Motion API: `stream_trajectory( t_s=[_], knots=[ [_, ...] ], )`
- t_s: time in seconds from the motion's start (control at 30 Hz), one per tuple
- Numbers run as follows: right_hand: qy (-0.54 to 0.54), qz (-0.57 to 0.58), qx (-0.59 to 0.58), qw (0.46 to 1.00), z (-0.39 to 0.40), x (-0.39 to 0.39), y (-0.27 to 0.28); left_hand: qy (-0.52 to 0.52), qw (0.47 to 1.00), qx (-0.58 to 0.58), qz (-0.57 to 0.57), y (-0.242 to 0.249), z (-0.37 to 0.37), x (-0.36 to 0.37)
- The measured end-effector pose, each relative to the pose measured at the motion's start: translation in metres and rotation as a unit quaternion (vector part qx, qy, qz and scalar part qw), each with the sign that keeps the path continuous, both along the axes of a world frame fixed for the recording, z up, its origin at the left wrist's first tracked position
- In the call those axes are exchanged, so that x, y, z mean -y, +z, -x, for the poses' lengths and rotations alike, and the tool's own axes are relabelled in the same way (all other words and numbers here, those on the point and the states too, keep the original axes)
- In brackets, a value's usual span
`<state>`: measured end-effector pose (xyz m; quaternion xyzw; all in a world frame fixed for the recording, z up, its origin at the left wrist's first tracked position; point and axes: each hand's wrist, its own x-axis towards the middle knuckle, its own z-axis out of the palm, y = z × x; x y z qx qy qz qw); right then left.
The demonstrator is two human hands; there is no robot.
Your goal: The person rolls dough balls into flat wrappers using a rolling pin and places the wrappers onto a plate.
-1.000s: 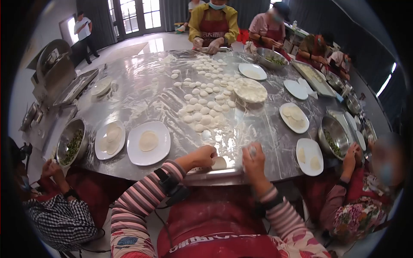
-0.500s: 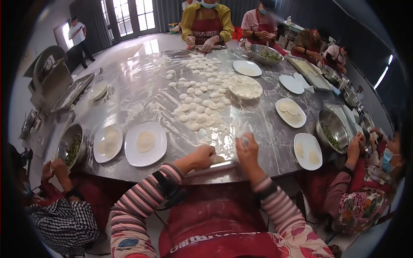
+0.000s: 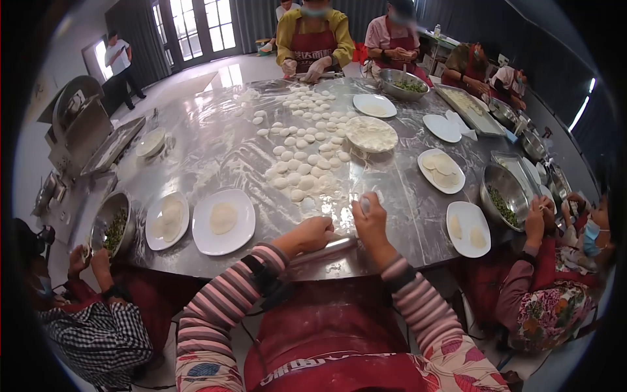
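My left hand (image 3: 313, 234) lies curled over the rolling pin (image 3: 324, 249) at the table's (image 3: 209, 147) six-o'clock edge; my right hand (image 3: 369, 221) pinches a dough wrapper (image 3: 364, 205). I judge rolling is underway — next, a slight turn. Dough discs (image 3: 307, 166) lie at twelve; co-workers ring the floured table.

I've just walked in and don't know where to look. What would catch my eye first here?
Probably the spread of small dough rounds dusted with flour across the middle of the big shiny table. At its near edge the left hand and right hand press on a rolling pin. White plates with flattened wrappers and steel bowls of green filling ring the table, with other people at work around it.
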<state>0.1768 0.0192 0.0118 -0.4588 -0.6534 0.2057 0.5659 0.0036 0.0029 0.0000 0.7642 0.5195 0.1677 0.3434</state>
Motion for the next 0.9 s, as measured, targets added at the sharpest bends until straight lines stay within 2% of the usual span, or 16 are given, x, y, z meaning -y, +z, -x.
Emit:
stream_trajectory(
  t_s=[0.07, 0.13, 0.17, 0.23, 0.27, 0.3, 0.33, 0.4, 0.5, 0.6, 0.63, 0.67, 0.73, 0.77, 0.83, 0.9],
  knots=[
    [-0.005, -0.002, 0.009, 1.0, 0.001, 0.001, 0.005, 0.013, 0.999, -0.006, -0.032, 0.01, -0.003, 0.001],
    [-0.008, -0.002, 0.026, 1.0, -0.004, 0.007, 0.001, -0.022, 0.999, -0.038, 0.018, 0.018, -0.002, 0.003],
    [-0.006, 0.006, 0.036, 0.999, -0.017, 0.021, -0.009, -0.039, 0.998, -0.053, -0.004, 0.01, 0.004, 0.002],
    [-0.001, 0.015, 0.047, 0.999, -0.028, 0.044, -0.018, -0.012, 0.999, -0.02, 0.031, 0.01, 0.01, 0.006],
    [0.003, 0.081, -0.006, 0.997, -0.03, 0.056, -0.014, 0.013, 0.998, 0.008, 0.065, 0.01, 0.014, 0.007],
    [0.005, 0.149, -0.061, 0.987, -0.031, 0.063, -0.012, -0.014, 0.999, 0.001, 0.033, 0.0, 0.018, 0.006],
    [0.002, 0.154, -0.065, 0.986, -0.028, 0.057, -0.012, -0.016, 0.999, -0.002, 0.039, 0.0, 0.017, 0.008],
    [-0.009, 0.017, 0.004, 1.0, -0.013, 0.022, -0.002, 0.002, 0.999, 0.007, 0.042, 0.009, 0.01, 0.007],
    [0.004, 0.019, 0.021, 1.0, 0.005, -0.016, -0.003, 0.013, 0.999, -0.042, -0.03, 0.006, 0.0, -0.002],
    [-0.012, 0.024, 0.014, 1.0, -0.004, 0.006, -0.001, -0.021, 0.997, -0.07, 0.008, 0.015, 0.0, -0.002],
    [-0.011, -0.057, 0.096, 0.994, -0.019, 0.016, -0.011, -0.018, 0.998, -0.063, 0.007, 0.011, 0.002, -0.002],
    [0.007, -0.008, 0.09, 0.996, -0.03, 0.031, -0.024, -0.001, 0.999, -0.045, 0.013, 0.004, 0.005, 0.0],
    [0.018, 0.124, -0.068, 0.99, -0.034, 0.061, -0.018, 0.021, 0.999, -0.028, 0.019, 0.001, 0.011, 0.001],
    [0.019, 0.127, -0.069, 0.989, -0.031, 0.055, -0.019, 0.006, 0.999, -0.025, 0.026, 0.003, 0.012, 0.004],
    [-0.003, 0.051, -0.005, 0.999, -0.022, 0.032, -0.012, -0.02, 0.999, -0.03, 0.038, 0.006, 0.009, 0.01],
    [-0.004, 0.043, 0.02, 0.999, -0.003, 0.005, 0.006, 0.024, 1.0, -0.003, 0.017, 0.014, 0.0, 0.007]
  ],
)
